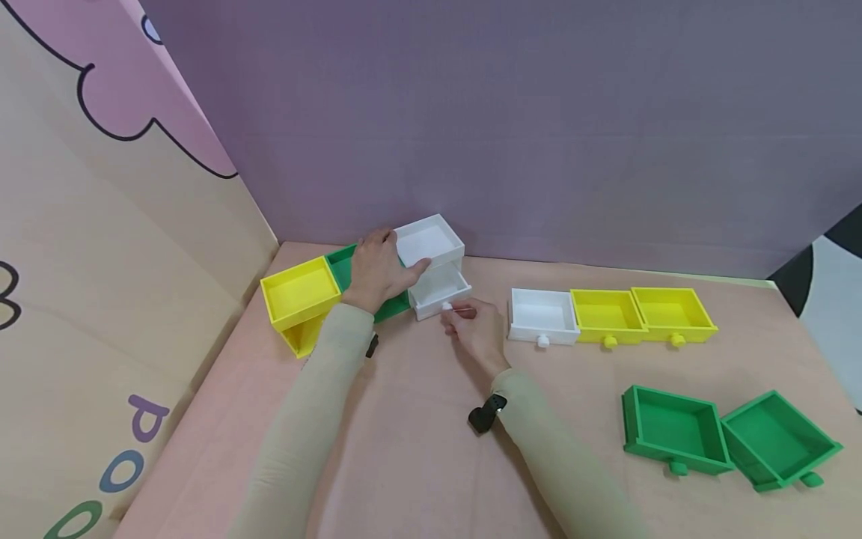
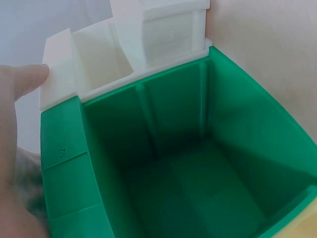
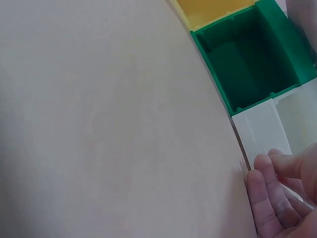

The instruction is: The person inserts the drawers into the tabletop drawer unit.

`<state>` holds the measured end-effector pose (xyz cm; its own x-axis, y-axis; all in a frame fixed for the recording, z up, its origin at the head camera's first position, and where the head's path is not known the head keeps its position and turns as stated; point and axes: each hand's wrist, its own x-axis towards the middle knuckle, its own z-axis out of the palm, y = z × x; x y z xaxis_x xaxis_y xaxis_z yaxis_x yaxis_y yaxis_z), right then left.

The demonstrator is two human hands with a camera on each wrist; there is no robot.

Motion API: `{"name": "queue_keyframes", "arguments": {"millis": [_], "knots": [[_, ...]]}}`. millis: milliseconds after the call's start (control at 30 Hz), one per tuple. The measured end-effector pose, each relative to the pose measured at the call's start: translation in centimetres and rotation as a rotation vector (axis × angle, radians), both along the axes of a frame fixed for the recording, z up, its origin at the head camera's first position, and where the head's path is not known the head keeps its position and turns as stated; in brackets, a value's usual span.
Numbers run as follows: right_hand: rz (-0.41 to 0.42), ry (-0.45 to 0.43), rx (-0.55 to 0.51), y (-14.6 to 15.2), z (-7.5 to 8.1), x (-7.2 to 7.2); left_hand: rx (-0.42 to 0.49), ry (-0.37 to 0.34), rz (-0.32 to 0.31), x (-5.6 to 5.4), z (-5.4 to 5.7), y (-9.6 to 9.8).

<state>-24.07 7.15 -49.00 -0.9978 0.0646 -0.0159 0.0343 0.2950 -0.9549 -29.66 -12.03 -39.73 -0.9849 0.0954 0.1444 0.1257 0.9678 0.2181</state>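
A small drawer cabinet has joined yellow (image 1: 301, 288), green (image 2: 69, 163) and white (image 1: 429, 243) sections. My left hand (image 1: 378, 273) holds it from above at the green section, its thumb on the white section's top edge; the other fingertips are mostly hidden behind. Below the white top, a white drawer (image 1: 438, 290) sticks partly out of its slot. Its small round knob (image 1: 447, 306) is between the fingertips of my right hand (image 1: 477, 329). In the right wrist view those fingers (image 3: 265, 198) are bent at the white drawer's front. The green slot (image 2: 198, 183) has no drawer in it.
Right of the cabinet stand a loose white drawer (image 1: 544, 314) and two yellow drawers (image 1: 608, 313), touching in a row. Two green drawers (image 1: 679, 427) lie nearer the front right. A grey-purple panel (image 1: 525, 135) rises behind the pink tabletop (image 1: 417, 449); a printed panel (image 1: 128, 262) stands at left.
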Motion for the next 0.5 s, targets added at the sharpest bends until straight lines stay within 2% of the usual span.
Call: {"name": "queue_keyframes", "arguments": {"millis": [500], "knots": [[-0.034,-0.007,-0.060,-0.28,-0.45,-0.45,0.003,0.000,0.002,-0.08,-0.09,0.23]]}}
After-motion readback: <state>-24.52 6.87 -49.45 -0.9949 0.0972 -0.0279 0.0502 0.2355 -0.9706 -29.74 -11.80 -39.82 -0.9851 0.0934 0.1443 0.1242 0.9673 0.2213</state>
